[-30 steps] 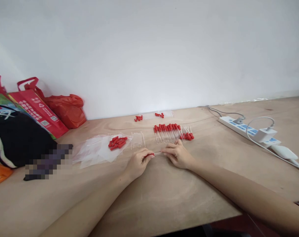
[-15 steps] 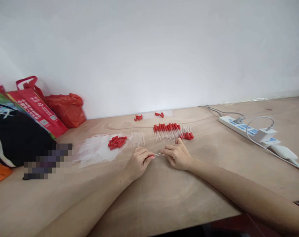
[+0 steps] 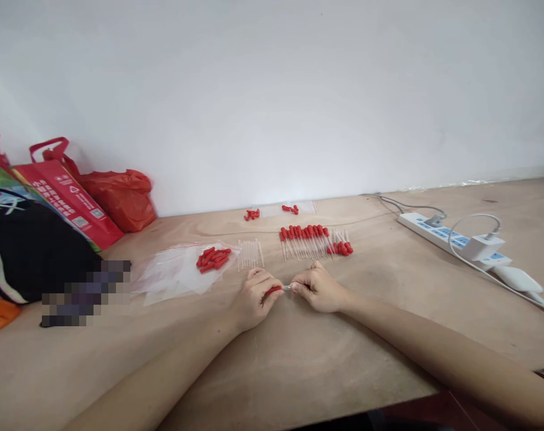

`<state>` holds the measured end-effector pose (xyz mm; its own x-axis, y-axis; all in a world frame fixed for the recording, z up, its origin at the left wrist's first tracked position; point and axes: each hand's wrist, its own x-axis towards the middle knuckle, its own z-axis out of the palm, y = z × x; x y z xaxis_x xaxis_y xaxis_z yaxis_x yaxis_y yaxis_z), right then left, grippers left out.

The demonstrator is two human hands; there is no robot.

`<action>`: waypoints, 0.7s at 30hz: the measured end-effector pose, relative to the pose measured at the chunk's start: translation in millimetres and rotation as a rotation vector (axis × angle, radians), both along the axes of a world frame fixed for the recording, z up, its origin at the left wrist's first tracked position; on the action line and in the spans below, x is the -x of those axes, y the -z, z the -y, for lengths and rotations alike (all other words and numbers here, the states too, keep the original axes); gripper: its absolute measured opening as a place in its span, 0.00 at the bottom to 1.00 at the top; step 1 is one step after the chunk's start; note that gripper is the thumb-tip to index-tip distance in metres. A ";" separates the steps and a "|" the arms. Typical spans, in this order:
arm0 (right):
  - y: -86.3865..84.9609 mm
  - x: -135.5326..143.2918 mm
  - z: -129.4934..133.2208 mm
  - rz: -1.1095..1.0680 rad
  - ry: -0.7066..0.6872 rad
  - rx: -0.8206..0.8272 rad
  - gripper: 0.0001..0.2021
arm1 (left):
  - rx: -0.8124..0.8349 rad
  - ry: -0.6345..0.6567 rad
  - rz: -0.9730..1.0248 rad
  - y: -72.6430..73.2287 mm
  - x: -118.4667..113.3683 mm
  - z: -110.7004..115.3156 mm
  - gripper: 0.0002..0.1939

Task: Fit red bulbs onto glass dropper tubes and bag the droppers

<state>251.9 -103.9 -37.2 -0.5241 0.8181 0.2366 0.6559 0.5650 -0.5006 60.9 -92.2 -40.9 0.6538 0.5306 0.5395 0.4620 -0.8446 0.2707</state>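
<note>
Dropper bulb [image 3: 274,290] in red sits pinched by the left hand [image 3: 256,298]; the right hand [image 3: 320,290] grips the adjoining clear tube [image 3: 286,288].

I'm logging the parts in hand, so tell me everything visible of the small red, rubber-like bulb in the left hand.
The small red, rubber-looking bulb is narrow and elongated. It lies roughly sideways near the front of the brown wooden table, pinched in the left hand, whose fingers hide part of it. Its exposed end points toward the right hand, at a thin, clear tube; how far the tube goes in cannot be told.
</note>
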 end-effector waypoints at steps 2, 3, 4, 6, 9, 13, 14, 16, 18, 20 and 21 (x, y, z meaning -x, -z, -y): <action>0.2 0.7 0.2 -0.003 -0.007 0.023 0.16 | -0.022 0.000 -0.033 0.1 -0.1 0.2 0.09; 0.5 0.9 0.0 -0.002 -0.011 0.033 0.16 | -0.032 -0.004 -0.051 0.1 0.0 0.0 0.08; 0.8 1.0 -0.4 0.004 -0.013 0.040 0.15 | -0.042 -0.006 -0.072 0.0 0.4 -0.7 0.09; 1.1 0.8 -1.9 0.030 -0.017 0.044 0.15 | -0.059 0.003 -0.123 -0.6 1.8 -3.0 0.09; -0.7 -0.9 -4.8 0.087 -0.043 0.013 0.15 | -0.068 0.037 -0.174 -1.1 5.1 -8.6 0.11; -8.0 -7.1 -5.6 0.161 -0.076 -0.088 0.13 | -0.025 0.041 -0.033 -0.2 9.5 -15.1 0.09; -9.7 -9.1 -5.1 0.160 -0.085 -0.109 0.12 | -0.008 0.035 0.007 0.0 10.5 -16.0 0.09; -11.4 -13.3 -4.5 0.147 -0.094 -0.151 0.11 | 0.019 0.017 0.042 -0.2 12.8 -17.1 0.11; -10.0 -16.9 -6.2 0.141 -0.046 -0.193 0.10 | 0.025 -0.057 0.029 -1.1 15.8 -17.9 0.17; -6.1 -19.3 -12.4 0.112 0.091 -0.219 0.10 | 0.002 -0.204 0.006 -2.1 20.0 -19.8 0.22; -3.7 -20.1 -17.2 0.085 0.188 -0.223 0.10 | -0.018 -0.294 0.000 -2.5 22.5 -21.4 0.23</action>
<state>272.0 -86.7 -33.5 -0.3944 0.8354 0.3828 0.7935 0.5197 -0.3167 38.5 -70.8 -38.4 0.4738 0.6876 0.5501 0.6875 -0.6792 0.2569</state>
